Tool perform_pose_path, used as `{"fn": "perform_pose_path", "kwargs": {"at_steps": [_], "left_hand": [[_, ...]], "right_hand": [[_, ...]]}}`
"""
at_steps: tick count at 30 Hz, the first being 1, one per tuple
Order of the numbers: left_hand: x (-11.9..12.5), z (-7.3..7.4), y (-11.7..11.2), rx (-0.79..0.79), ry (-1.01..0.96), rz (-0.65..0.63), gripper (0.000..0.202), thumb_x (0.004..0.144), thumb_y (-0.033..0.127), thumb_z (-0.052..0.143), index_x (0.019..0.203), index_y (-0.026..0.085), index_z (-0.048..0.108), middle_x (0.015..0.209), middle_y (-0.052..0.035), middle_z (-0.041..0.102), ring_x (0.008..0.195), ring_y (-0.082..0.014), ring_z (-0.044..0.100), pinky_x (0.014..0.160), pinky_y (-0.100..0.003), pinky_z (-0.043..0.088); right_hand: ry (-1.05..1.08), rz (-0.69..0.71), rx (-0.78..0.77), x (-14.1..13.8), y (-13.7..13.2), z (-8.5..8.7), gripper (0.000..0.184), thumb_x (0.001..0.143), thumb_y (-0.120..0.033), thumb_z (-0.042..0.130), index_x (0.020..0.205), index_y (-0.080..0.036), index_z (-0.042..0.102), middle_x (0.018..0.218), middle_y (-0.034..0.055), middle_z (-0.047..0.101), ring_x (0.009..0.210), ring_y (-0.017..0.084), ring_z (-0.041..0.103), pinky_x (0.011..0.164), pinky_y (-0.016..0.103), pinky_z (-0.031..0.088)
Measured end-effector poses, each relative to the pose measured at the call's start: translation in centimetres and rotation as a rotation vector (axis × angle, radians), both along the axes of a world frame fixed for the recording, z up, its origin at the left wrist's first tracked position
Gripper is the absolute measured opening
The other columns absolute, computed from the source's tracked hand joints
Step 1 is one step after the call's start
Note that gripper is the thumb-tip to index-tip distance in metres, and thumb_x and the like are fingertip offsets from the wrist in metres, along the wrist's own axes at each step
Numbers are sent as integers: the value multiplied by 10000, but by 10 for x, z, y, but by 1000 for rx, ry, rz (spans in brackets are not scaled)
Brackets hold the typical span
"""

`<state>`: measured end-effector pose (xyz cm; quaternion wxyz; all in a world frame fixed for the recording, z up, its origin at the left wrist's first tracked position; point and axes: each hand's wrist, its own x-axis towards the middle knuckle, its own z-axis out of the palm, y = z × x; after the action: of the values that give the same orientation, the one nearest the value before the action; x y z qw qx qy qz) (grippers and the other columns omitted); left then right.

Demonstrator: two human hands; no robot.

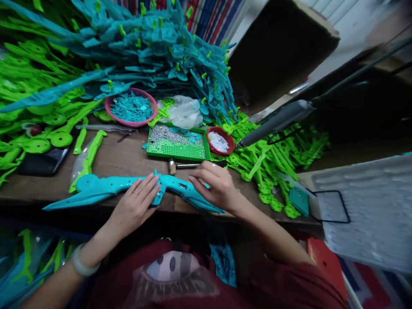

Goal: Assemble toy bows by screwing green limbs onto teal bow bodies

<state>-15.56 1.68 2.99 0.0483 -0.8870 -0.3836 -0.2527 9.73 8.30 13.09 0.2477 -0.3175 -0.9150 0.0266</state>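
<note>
A blue plastic toy bow (112, 185) lies lengthwise along the front of the workbench, its pointed ends to left and right. My left hand (138, 199) holds it near the middle, fingers laid over the top and thumb by the near edge of the short grip. Above the bow's right limb is my right hand (215, 184), fingers curled and drawn together; whatever is in them is hidden. Just beyond the bow lies a hammer (188, 165) with a dark handle. A powered screwdriver (277, 123) hangs at a slant on the right, apart from both hands.
A green tray (177, 149) holds small metal screws and blue pieces. Nearby stand a pink basket (111, 116) of blue parts and a red bowl (231, 148) of white pieces. Heaped blue parts (167, 56) and green parts (260, 163) crowd the back and sides.
</note>
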Motion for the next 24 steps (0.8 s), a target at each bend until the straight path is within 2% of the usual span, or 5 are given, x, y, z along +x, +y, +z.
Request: {"fn": "perform_pose_path", "kwargs": {"at_steps": [8,11,13,18,24], "left_hand": [[8,-10,13,104,78,-136,445,889,106,608,1289,-70,525,1356,-295,543,1329,-445,439,1006,-533,485],[20,-8,9,96,100,-136,407,914,112,562,1283,-61,541,1377,-285,528,1326,-442,443,1012,-527,484],[33,-8,5,102,120,-126,392,930,119,529,1281,-52,549,1387,-280,521,1321,-439,451,1013,-516,486],[62,-10,2,105,87,-79,377,956,166,481,1279,-9,563,1371,-293,530,1308,-455,458,1005,-537,476],[65,-15,3,114,17,-77,409,947,82,333,1264,-5,577,1349,-255,565,1283,-426,495,1049,-527,441]], "right_hand": [[-138,-17,-44,48,-51,-38,212,896,-264,599,1050,-125,641,904,107,675,855,227,611,717,367,515],[337,-439,-95,69,-19,-39,110,895,-247,588,985,-198,629,901,58,656,843,195,622,728,350,528],[619,-671,-193,81,22,-39,254,836,-343,665,1057,-235,601,1041,58,649,955,209,632,781,365,546],[853,-160,-547,62,125,-23,580,695,-463,770,1178,-288,500,1130,34,643,1017,219,654,861,401,553],[1011,90,-560,-8,159,-12,509,747,-364,713,1184,-287,462,792,-51,619,717,151,646,693,332,545]]}}
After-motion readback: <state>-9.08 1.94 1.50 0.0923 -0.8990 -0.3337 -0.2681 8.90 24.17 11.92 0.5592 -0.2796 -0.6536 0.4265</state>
